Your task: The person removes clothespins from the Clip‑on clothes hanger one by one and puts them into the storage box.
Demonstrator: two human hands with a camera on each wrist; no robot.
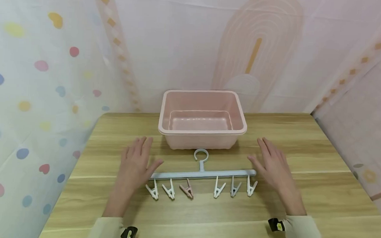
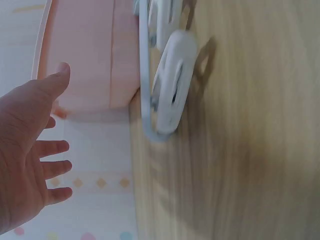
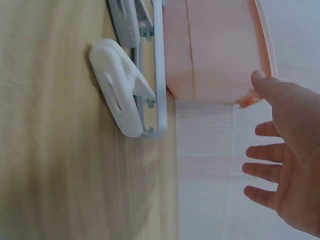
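While both hands hover spread over the surface (image 1: 305,153), the left hand (image 1: 136,164) open at the left end of the clip hanger (image 1: 203,174) and the right hand (image 1: 273,166) open beside its right end, the step looks like a reach before any grip; the next move calls for closing on both ends of the bar. It lies flat in front of the pink basin (image 1: 202,118), pale blue with a hook and six hanging clips, one pinkish.

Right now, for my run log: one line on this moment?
left hand open, by hanger | right hand open, by hanger | bin behind
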